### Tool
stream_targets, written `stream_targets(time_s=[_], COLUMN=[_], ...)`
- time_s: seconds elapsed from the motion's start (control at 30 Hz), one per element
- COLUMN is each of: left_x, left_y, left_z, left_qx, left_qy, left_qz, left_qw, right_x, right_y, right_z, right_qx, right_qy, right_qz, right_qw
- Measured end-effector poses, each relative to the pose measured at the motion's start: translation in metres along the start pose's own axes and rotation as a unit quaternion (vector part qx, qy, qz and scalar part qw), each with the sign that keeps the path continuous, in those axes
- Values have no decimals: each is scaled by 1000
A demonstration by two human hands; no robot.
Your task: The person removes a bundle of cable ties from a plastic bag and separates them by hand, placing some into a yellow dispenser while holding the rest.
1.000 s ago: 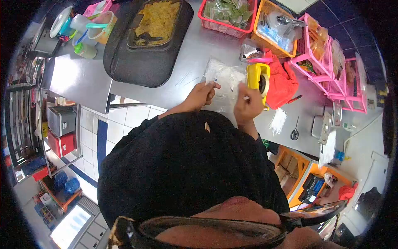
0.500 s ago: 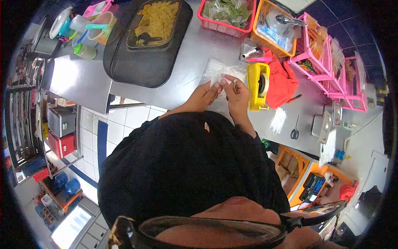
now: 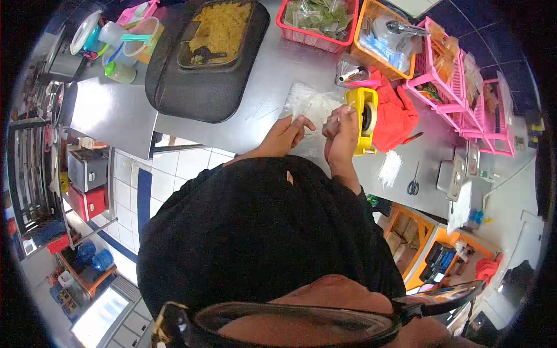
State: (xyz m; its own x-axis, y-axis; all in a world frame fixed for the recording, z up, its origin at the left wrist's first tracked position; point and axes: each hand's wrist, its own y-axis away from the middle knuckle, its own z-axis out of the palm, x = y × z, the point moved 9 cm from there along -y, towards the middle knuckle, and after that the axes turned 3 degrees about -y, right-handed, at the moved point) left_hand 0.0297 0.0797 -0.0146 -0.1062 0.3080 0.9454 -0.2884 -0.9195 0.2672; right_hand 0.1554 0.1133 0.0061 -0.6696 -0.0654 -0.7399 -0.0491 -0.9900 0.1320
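Observation:
My left hand [image 3: 285, 137] is closed, its fingers curled and the thumb against them, over the near edge of clear plastic bags [image 3: 299, 98] on the steel table. I cannot tell what its fingertips hold. Right of it, my right hand [image 3: 341, 134] is raised at the left side of a yellow tape dispenser [image 3: 361, 95], overlapping it in this view. Its fingers are folded in, and a small whitish tip shows by the knuckles. Between the hands and the dispenser lies a white, powdery-looking patch of plastic [image 3: 322, 107].
Thin white sticks [image 3: 390, 169] and scissors [image 3: 413, 185] lie on the right, near a red cloth [image 3: 394, 116]. At the back are a red basket of leaves [image 3: 319, 42], an orange basket [image 3: 400, 71] and pink racks [image 3: 444, 95]. A tray of yellow food [image 3: 220, 35] stands left.
My hands were together over the plastic bags. The right hand has moved right to the tape dispenser and turned; the left has stayed nearly in place.

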Motion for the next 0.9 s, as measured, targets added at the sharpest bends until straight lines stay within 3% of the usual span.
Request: stream_targets(time_s=[0.1, 0.2, 0.3, 0.63, 0.73, 0.83, 0.9], left_x=[-2, 1, 2, 2, 4, 2, 0], left_y=[1, 2, 3, 6, 6, 5, 5], left_z=[1, 6, 10, 14, 15, 14, 14], left_qx=[-5, -27, -45, -75, -78, -73, -78], left_qy=[33, 43, 36, 41, 37, 42, 45], left_qz=[-25, -36, -32, -57, -47, -36, -35], left_qw=[999, 998, 998, 995, 995, 996, 995], right_x=[-11, -3, 5, 2, 7, 0, 2], right_y=[-3, -2, 11, 8, -4, -7, -3], right_z=[-1, 6, 24, 14, -7, 1, 3], right_qx=[13, -49, -116, -31, 19, -53, -49], right_qy=[123, 145, 265, 233, -8, 12, 87], right_qz=[2, 44, 104, 53, 27, 64, 71], right_qw=[992, 987, 952, 971, 999, 996, 993])
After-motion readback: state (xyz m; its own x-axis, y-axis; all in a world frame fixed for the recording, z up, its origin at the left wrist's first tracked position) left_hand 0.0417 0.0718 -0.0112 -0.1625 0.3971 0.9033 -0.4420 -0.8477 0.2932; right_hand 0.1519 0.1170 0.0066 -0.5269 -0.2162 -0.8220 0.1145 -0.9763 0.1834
